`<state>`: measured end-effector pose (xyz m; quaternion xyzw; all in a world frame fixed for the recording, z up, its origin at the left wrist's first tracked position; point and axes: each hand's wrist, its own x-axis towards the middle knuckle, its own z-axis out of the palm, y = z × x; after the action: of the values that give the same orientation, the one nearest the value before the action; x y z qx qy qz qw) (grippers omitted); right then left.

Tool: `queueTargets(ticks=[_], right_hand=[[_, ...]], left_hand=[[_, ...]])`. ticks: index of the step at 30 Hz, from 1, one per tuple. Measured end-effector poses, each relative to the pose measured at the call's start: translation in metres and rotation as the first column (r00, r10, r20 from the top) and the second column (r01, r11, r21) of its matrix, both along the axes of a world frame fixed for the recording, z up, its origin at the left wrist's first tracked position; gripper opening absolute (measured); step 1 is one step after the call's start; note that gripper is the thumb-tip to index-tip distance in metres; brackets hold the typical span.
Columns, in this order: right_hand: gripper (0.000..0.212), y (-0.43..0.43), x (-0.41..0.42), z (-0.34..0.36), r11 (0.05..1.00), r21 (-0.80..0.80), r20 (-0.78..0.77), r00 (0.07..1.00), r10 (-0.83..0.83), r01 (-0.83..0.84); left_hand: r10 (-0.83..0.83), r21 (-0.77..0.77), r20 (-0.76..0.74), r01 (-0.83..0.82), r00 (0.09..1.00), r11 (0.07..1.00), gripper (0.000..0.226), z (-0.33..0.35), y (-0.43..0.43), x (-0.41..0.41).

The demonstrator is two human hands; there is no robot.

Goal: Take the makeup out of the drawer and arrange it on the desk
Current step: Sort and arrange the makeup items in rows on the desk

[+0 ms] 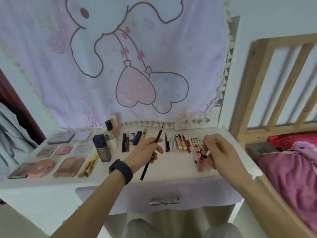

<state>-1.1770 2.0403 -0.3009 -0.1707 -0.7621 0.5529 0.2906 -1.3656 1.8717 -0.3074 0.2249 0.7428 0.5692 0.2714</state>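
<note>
Two placements: lay pencil point(158, 135), pinched in left hand point(145, 152) fingers point(159, 149), along pen row point(176, 143); stand tube point(204, 153), pinched in right hand point(218, 152), by lip tubes point(199, 163)

Matt white desk point(171, 170), shiny metal drawer handle point(165, 201), wooden bedframe point(281, 83).

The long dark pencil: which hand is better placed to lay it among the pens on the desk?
Left. The left hand grips the pencil just in front of the pens, while the right hand pinches a small tube off to the right.
</note>
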Motion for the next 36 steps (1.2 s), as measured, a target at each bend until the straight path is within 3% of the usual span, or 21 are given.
queueTargets(ticks=[3, 6, 10, 15, 18, 19, 22, 23, 32, 36], right_hand=[[0.018, -0.011, -0.016, -0.021, 0.999, 0.036, 0.040, 0.999, -0.022, 0.021], [0.007, -0.023, -0.040, -0.046, 0.996, 0.090, 0.126, 0.991, -0.035, 0.024], [0.011, -0.040, -0.075, -0.075, 0.992, 0.124, 0.208, 0.978, -0.004, -0.023], [0.010, -0.036, -0.105, -0.099, 0.970, 0.243, 0.272, 0.959, -0.078, 0.010], [0.014, -0.033, -0.109, -0.111, 0.957, 0.289, 0.250, 0.962, -0.109, 0.033], [0.014, -0.032, -0.108, -0.114, 0.958, 0.287, 0.239, 0.965, -0.105, 0.033], [0.011, -0.032, -0.108, -0.117, 0.955, 0.292, 0.202, 0.973, -0.108, 0.046], [0.011, -0.032, -0.108, -0.118, 0.952, 0.302, 0.198, 0.974, -0.112, 0.048], [0.007, -0.035, -0.109, -0.116, 0.924, 0.378, 0.202, 0.969, -0.144, 0.058], [0.006, -0.039, -0.107, -0.112, 0.919, 0.372, 0.129, 0.973, -0.189, 0.129]], left_hand=[[0.095, 0.090, 0.208, -0.116, 0.974, 0.989, 0.027, -0.009, 0.008, -0.008], [0.196, 0.091, 0.244, -0.224, 0.950, 0.970, 0.032, -0.021, 0.016, -0.023], [0.266, 0.027, 0.141, -0.272, 0.954, 0.962, 0.027, -0.033, 0.031, -0.047], [0.254, -0.249, -0.107, -0.273, 0.961, 0.929, 0.032, -0.039, 0.052, -0.077], [0.177, -0.394, -0.219, -0.253, 0.960, 0.884, 0.010, -0.045, 0.064, -0.093], [0.181, -0.397, -0.219, -0.257, 0.959, 0.881, 0.010, -0.048, 0.068, -0.097], [0.228, -0.341, -0.199, -0.286, 0.953, 0.895, 0.049, -0.054, 0.079, -0.110], [0.232, -0.354, -0.222, -0.300, 0.947, 0.886, 0.052, -0.055, 0.082, -0.113], [0.264, -0.288, -0.217, -0.320, 0.940, 0.903, 0.018, -0.071, 0.096, -0.132], [0.290, -0.235, -0.184, -0.329, 0.939, 0.915, 0.033, -0.071, 0.087, -0.125]])
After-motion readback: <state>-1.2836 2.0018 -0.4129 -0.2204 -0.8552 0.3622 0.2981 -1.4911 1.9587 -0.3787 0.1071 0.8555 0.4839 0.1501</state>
